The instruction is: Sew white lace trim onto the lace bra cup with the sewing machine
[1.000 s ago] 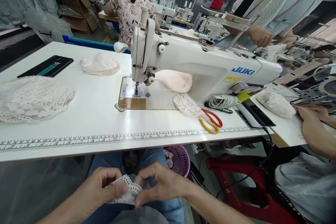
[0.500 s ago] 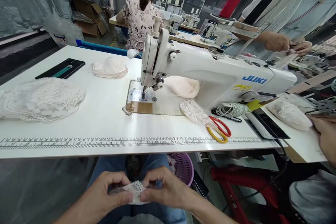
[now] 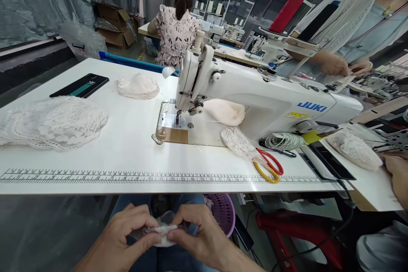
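My left hand [image 3: 132,231] and my right hand [image 3: 197,231] are low in the view, over my lap and in front of the table edge. Between them they pinch a small piece of white lace fabric [image 3: 165,233], thumbs and fingertips closed on its two sides. The fabric looks folded or bunched, and part of it hides behind the fingers. Beyond the hands stands a white sewing machine [image 3: 255,89], its needle area to the left. A pale cup-shaped fabric piece [image 3: 228,111] lies under its arm.
On the table are a lace pile [image 3: 60,121], stacked pale pieces [image 3: 137,86], a black phone [image 3: 81,86], scissors [image 3: 269,168] on a lace strip, and a coil of cord [image 3: 283,141]. A purple basket [image 3: 225,212] sits below. Other people are ahead and at right.
My hands have turned the lace piece, so its meshed face shows less and it looks more folded. The view has shifted slightly; the person at right has lowered their hands a little.
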Demonstrator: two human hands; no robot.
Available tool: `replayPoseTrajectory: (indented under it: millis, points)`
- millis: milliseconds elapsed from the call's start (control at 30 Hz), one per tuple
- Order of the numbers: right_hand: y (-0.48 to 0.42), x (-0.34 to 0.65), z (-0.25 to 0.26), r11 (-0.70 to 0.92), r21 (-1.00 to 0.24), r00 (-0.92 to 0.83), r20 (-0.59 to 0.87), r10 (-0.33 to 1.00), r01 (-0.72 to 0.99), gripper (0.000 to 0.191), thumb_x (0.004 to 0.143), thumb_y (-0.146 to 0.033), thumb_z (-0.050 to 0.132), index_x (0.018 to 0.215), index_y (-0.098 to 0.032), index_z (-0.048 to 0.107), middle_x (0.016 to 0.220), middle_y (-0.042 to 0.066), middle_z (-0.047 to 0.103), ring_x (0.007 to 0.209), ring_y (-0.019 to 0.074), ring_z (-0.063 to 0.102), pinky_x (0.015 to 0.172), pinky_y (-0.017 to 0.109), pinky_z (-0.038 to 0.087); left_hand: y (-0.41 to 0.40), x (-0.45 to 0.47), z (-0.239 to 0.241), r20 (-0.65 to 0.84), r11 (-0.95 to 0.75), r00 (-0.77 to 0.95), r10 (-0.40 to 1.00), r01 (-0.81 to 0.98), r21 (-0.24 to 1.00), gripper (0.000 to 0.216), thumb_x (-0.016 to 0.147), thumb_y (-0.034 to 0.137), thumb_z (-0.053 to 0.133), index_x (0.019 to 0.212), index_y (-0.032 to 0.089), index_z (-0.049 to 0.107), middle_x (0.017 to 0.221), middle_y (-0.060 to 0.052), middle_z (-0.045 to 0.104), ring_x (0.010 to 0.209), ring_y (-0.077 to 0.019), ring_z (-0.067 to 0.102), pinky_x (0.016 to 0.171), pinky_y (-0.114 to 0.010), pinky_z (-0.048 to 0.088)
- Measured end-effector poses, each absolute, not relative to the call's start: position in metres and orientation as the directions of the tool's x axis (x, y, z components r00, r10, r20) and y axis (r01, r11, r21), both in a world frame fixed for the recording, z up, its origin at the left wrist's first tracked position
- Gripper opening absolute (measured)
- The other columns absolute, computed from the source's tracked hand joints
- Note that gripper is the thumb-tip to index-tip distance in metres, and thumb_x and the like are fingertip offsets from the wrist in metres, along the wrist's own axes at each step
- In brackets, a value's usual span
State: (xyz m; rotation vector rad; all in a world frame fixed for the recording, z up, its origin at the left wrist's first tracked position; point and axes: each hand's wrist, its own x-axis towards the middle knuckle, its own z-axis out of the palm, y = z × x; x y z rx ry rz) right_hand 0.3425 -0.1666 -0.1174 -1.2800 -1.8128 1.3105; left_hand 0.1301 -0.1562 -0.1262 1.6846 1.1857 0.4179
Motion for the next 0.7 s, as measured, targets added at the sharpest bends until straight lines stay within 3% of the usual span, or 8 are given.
replayPoseTrajectory:
  millis: [200, 333, 433, 500, 567, 633, 700]
  points:
    - [-0.112, 0.322, -0.092, 0.086, -0.905, -0.399, -0.096, 0.912, 0.416, 0.023, 0.084, -0.029, 0.059, 0.065, -0.016, 0.054, 0.053, -0.006, 0.049, 0.049, 0.0067, 0.043, 0.047, 0.016, 0.033, -0.069, 0.122, -0.063, -0.223, -0.096, 0.492, 0.842, 0.543, 0.834, 0.024, 0.078, 0.040, 0.061, 0.066, 0.021, 0.067, 0.063, 0.002, 0.062, 0.062, -0.0164, 0.054, 0.056, -0.022, 0.036]
    - [-0.040, 0.328, -0.085, 0.255, -0.740, -0.365, 0.014, 0.931, 0.623, 0.030, 0.085, -0.016, 0.055, 0.057, -0.017, 0.045, 0.048, -0.005, 0.052, 0.044, 0.0072, 0.045, 0.048, 0.017, 0.033, 0.030, 0.140, -0.041, -0.275, -0.223, 0.611, 0.743, 0.613, 0.758, 0.013, 0.067, 0.028, 0.063, 0.063, 0.017, 0.069, 0.060, 0.002, 0.061, 0.059, -0.0156, 0.053, 0.054, -0.022, 0.035]
    - [-0.006, 0.350, -0.087, 0.327, -0.627, -0.317, 0.133, 0.939, 0.707, 0.020, 0.086, -0.015, 0.052, 0.066, -0.016, 0.054, 0.059, 0.000, 0.059, 0.050, 0.0112, 0.049, 0.053, 0.022, 0.034, 0.076, 0.160, -0.052, -0.309, -0.228, 0.597, 0.740, 0.655, 0.720, 0.010, 0.061, 0.024, 0.063, 0.060, 0.017, 0.069, 0.056, 0.001, 0.062, 0.054, -0.0164, 0.054, 0.049, -0.023, 0.034]
    - [0.003, 0.364, -0.090, 0.484, -0.506, -0.414, 0.253, 0.874, 0.714, 0.015, 0.090, -0.015, 0.046, 0.086, -0.017, 0.060, 0.076, 0.004, 0.065, 0.062, 0.0146, 0.056, 0.058, 0.024, 0.037, 0.089, 0.170, -0.063, -0.325, -0.225, 0.585, 0.743, 0.676, 0.702, 0.008, 0.059, 0.023, 0.062, 0.060, 0.018, 0.069, 0.056, 0.001, 0.062, 0.053, -0.0172, 0.054, 0.046, -0.023, 0.032]
    - [0.008, 0.373, -0.094, 0.687, -0.318, -0.577, 0.379, 0.724, 0.653, 0.020, 0.094, -0.015, 0.041, 0.101, -0.019, 0.060, 0.091, 0.005, 0.067, 0.073, 0.0162, 0.058, 0.062, 0.025, 0.040, 0.093, 0.175, -0.072, -0.336, -0.225, 0.584, 0.739, 0.684, 0.693, 0.006, 0.057, 0.021, 0.062, 0.060, 0.019, 0.068, 0.057, 0.001, 0.063, 0.055, -0.0187, 0.056, 0.045, -0.022, 0.032]
    - [0.012, 0.374, -0.099, 0.800, -0.130, -0.681, 0.457, 0.572, 0.585, 0.021, 0.095, -0.015, 0.041, 0.104, -0.019, 0.059, 0.098, 0.005, 0.068, 0.078, 0.0165, 0.058, 0.061, 0.026, 0.041, 0.095, 0.178, -0.076, -0.335, -0.239, 0.598, 0.728, 0.679, 0.694, 0.005, 0.058, 0.020, 0.063, 0.060, 0.021, 0.068, 0.058, 0.002, 0.064, 0.060, -0.0201, 0.059, 0.046, -0.022, 0.034]
    - [0.016, 0.372, -0.105, 0.817, -0.036, -0.697, 0.500, 0.514, 0.576, 0.020, 0.096, -0.013, 0.041, 0.100, -0.017, 0.060, 0.095, 0.005, 0.068, 0.078, 0.0163, 0.058, 0.058, 0.027, 0.039, 0.100, 0.179, -0.078, -0.319, -0.267, 0.620, 0.717, 0.667, 0.696, 0.004, 0.059, 0.019, 0.065, 0.060, 0.022, 0.068, 0.060, 0.002, 0.065, 0.064, -0.0202, 0.061, 0.048, -0.022, 0.036]
